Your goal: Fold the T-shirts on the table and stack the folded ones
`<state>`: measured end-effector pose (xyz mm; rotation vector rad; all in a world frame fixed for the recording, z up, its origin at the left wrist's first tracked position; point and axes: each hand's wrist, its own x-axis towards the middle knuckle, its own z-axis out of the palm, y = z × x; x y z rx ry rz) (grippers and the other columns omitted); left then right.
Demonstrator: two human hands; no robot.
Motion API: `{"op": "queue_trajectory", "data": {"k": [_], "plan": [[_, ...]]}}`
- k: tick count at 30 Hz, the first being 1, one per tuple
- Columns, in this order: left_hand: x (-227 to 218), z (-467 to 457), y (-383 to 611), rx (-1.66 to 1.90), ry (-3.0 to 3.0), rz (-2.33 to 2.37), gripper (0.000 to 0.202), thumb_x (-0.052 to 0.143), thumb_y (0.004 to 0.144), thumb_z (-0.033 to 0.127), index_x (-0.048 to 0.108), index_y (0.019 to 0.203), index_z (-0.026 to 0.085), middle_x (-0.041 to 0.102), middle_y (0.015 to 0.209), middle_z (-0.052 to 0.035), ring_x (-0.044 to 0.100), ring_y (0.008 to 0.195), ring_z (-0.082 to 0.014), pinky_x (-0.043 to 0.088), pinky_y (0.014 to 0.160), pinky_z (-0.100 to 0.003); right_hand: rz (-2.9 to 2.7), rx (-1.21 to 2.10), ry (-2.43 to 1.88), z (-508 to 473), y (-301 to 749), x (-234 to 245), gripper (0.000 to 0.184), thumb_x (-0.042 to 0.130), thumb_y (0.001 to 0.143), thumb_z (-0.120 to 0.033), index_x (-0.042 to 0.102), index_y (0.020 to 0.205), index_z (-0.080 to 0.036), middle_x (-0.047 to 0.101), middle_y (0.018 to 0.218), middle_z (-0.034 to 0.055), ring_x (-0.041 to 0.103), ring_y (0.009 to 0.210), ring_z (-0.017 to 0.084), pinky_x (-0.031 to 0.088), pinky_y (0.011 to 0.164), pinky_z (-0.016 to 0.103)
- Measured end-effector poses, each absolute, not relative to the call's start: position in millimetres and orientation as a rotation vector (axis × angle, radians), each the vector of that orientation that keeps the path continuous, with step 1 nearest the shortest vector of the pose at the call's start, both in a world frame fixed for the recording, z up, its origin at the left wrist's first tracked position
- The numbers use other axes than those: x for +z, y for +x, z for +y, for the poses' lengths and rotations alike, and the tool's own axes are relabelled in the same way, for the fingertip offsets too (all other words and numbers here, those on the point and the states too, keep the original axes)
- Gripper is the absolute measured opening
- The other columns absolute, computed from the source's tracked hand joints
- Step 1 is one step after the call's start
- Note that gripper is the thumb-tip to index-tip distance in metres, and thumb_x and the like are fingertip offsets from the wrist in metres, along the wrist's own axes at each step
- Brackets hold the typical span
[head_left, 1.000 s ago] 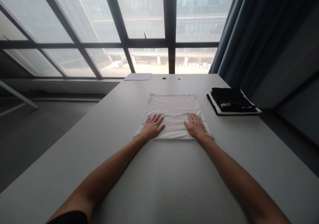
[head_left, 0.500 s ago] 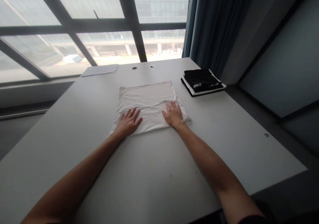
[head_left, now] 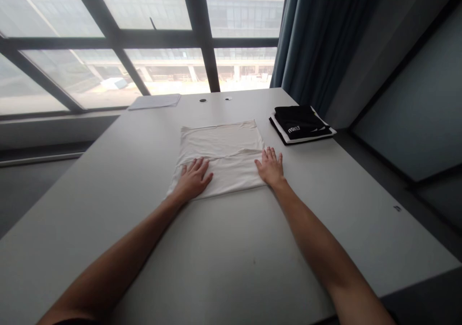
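Observation:
A white folded garment (head_left: 224, 139), perhaps a T-shirt, lies flat on the white table (head_left: 224, 248). A loose edge of cloth runs across its middle, with small wrinkles around it. My left hand (head_left: 194, 178) rests palm down on the near left part of the cloth, fingers spread. On the near right edge lies my right hand (head_left: 271, 166), also flat with its fingers apart, covering that corner. Neither hand grips anything.
To the right at the back sits a stack of folded black and white clothes (head_left: 301, 123), the top one black with white lettering. Papers (head_left: 154, 102) lie at the far left edge. Behind the table are windows and a blue curtain (head_left: 317, 36).
My right hand has slid rightward over the cloth to its right edge. My left hand stays at nearly the same place on the garment. The whole view has shifted slightly.

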<state>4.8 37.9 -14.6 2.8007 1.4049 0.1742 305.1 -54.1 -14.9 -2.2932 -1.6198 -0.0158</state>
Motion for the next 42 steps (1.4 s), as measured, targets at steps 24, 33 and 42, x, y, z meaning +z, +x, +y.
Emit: {"op": "queue_trajectory", "data": {"k": [24,33,42], "plan": [[-15.8,33.4,-8.6,0.152,2.698,1.486,0.067,0.030,0.103,0.057,0.029,0.159,0.021,0.021,0.166,-0.0105,0.015,0.153,-0.0320,0.010,0.121,-0.057,-2.046,0.130,-2.203,-43.8,337.5,-24.7,0.067,0.032,0.102,-0.048,0.029,0.157,-0.010,0.021,0.165,0.0148,0.015,0.153,0.025,0.014,0.122,0.051],[-18.7,5.6,-74.2,0.122,2.725,1.343,0.064,0.027,0.105,0.055,0.022,0.161,0.024,0.016,0.166,-0.0067,0.012,0.154,-0.0277,0.016,0.122,-0.054,-1.996,0.115,-2.119,-80.1,332.9,-29.9,0.062,0.033,0.102,-0.043,0.034,0.155,-0.011,0.028,0.163,0.0147,0.020,0.153,0.026,0.017,0.122,0.054],[-7.1,-51.3,-140.9,0.200,2.857,0.847,0.068,0.052,0.100,0.049,0.026,0.160,0.031,0.033,0.161,-0.0061,0.027,0.150,-0.0259,0.022,0.124,-0.046,-2.324,0.080,-1.429,-152.2,359.6,-16.5,0.042,0.054,0.097,-0.042,0.062,0.134,-0.023,0.048,0.153,0.0125,0.032,0.148,0.030,0.028,0.119,0.057]]}}
